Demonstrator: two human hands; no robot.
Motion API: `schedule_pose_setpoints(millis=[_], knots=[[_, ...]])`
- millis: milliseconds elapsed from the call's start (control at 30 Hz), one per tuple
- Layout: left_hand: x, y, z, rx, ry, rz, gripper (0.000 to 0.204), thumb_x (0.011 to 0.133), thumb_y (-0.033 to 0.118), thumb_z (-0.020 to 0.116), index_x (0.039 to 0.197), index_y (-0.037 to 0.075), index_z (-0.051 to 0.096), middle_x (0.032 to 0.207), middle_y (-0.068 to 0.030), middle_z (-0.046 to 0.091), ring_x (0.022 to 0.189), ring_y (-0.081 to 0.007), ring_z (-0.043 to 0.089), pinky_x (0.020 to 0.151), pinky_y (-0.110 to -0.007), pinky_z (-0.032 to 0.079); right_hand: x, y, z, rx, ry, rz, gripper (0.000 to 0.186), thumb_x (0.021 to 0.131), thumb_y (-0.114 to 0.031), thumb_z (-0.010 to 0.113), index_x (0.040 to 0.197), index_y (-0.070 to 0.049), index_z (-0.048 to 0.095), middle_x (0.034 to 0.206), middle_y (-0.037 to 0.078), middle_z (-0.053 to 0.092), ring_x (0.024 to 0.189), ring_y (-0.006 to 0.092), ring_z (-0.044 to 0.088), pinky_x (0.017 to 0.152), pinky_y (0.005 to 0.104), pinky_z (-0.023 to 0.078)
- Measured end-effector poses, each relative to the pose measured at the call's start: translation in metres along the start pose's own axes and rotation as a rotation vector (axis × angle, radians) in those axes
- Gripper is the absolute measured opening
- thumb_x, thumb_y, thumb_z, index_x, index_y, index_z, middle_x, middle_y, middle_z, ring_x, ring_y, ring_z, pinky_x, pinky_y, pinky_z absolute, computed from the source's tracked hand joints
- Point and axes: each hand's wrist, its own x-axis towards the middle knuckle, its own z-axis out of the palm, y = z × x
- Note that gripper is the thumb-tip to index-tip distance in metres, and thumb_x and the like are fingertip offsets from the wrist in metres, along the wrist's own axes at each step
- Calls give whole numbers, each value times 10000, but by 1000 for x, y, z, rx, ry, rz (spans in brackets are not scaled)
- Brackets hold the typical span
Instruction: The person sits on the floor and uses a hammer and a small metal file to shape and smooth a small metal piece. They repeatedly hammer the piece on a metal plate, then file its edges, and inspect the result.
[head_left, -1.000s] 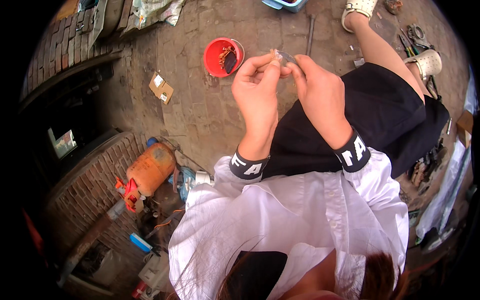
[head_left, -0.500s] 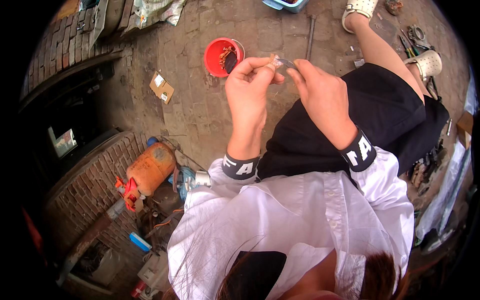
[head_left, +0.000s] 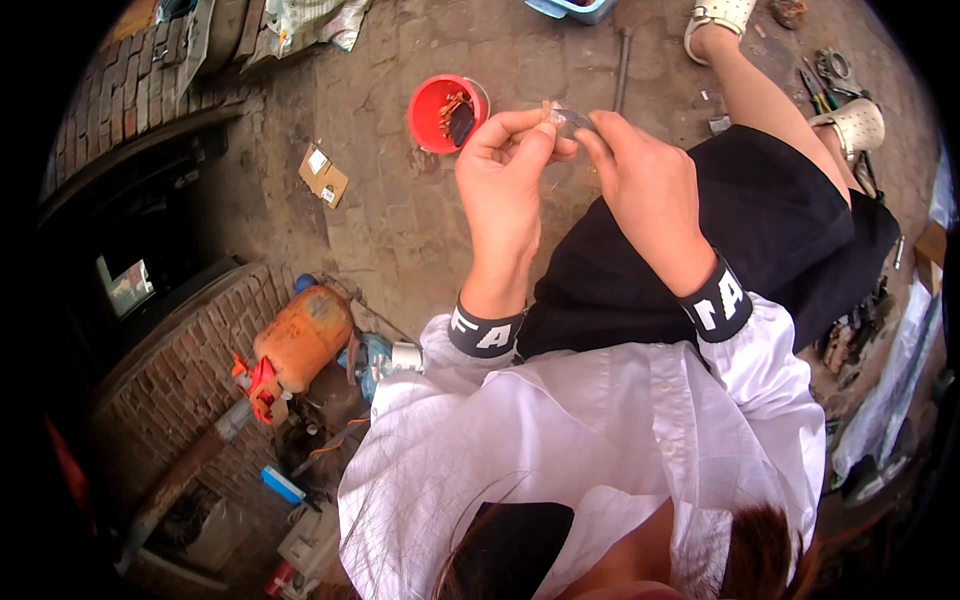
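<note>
In front of me my left hand (head_left: 505, 185) pinches a small light-brown and whitish piece (head_left: 550, 112), too small to identify. My right hand (head_left: 640, 190) grips a small grey metal blade (head_left: 575, 122) that meets this piece; its handle, if any, is hidden in my fingers. Just beyond my left hand, a red bucket (head_left: 428, 105) on the paving holds orange-brown scraps (head_left: 452, 104) and a dark flat item (head_left: 462, 124).
Around me are a cardboard piece (head_left: 320, 172), a blue tub (head_left: 550, 7), a long metal bar (head_left: 623, 70), hand tools (head_left: 815, 85), my legs (head_left: 760, 110), an orange gas cylinder (head_left: 305, 335), a brick wall (head_left: 180, 380) and plastic sheeting (head_left: 880, 390).
Over the last second both hands have shifted slightly, my left toward the left, my right toward the right, while holding the same piece and blade. The surroundings are unchanged.
</note>
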Motion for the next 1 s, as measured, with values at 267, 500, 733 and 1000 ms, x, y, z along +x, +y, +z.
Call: schedule_pose_setpoints(millis=[267, 500, 733, 1000], knots=[[-1, -1, 11, -93, 40, 29, 125, 877, -11, 596, 979, -71, 634, 870, -113, 678, 749, -151, 667, 734, -285, 551, -1, -9, 10, 188, 51, 177, 173, 879, -213, 632, 924, -47, 622, 677, 156, 624, 596, 334, 619, 502, 402, 466], [0, 1, 7, -44, 17, 68, 126, 873, -21, 599, 982, -75, 633, 860, -117, 683, 753, -155, 673, 732, -282, 552, 3, -14, 5, 101, 59, 122, 163, 876, -217, 633, 914, -60, 614, 678, 137, 626, 600, 330, 620, 504, 405, 472], [-4, -1, 8, -66, 53, 75, 121, 872, -23, 596, 977, -75, 630, 859, -118, 682, 752, -156, 670, 730, -280, 545, 3, -12, 2, 41, 30, 58, 177, 881, -240, 622, 868, -70, 577, 657, 118, 617, 582, 329, 614, 493, 411, 475], [-3, -3, 1, -89, 7, 32, 131, 874, -14, 587, 985, -70, 628, 863, -119, 679, 747, -166, 668, 729, -298, 547, 0, -6, -1, 33, -4, 29, 182, 884, -243, 620, 867, -67, 574, 648, 123, 613, 578, 336, 610, 494, 416, 474]])
